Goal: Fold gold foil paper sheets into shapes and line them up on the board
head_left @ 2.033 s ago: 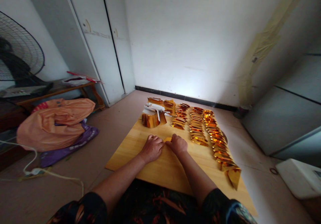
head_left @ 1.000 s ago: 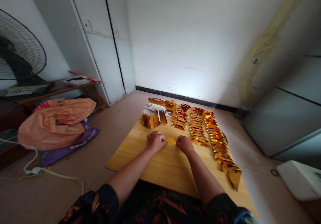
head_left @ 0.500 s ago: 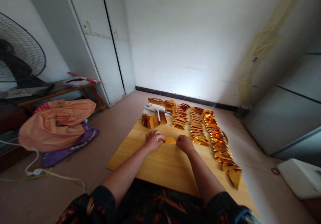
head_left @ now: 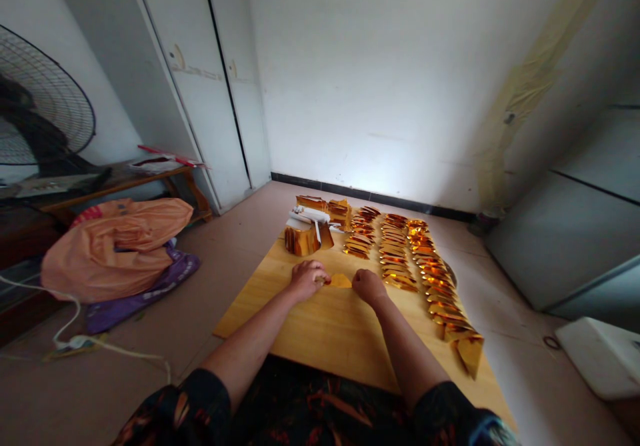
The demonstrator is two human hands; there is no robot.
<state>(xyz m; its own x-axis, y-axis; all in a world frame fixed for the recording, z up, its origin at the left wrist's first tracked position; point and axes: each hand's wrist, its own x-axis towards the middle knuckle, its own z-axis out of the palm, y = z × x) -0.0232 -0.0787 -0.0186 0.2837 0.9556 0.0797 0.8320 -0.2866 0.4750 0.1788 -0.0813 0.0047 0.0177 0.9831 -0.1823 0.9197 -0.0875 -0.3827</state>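
Observation:
A small piece of gold foil paper (head_left: 341,281) spans the gap between my hands, low over the wooden board. My left hand (head_left: 307,281) pinches its left end, fingers curled. At the other end, my right hand (head_left: 369,287) is closed on the paper, knuckles up. Folded gold paper pieces (head_left: 399,253) stand in several rows just beyond and to the right of my right hand. Past my left hand is a stack of gold foil sheets (head_left: 300,241), with white paper rolls (head_left: 313,215) lying above it. My fingertips are partly hidden.
The wooden tabletop (head_left: 320,333) lies before me. An orange bag (head_left: 120,249) and a purple bag (head_left: 145,299) sit on the floor at left, near a white cable (head_left: 130,351). A black fan (head_left: 45,106) stands on a low bench. A white box (head_left: 600,356) is at right.
Both hands keep their hold on the foil paper in nearly the same place. The whole view has shifted very slightly.

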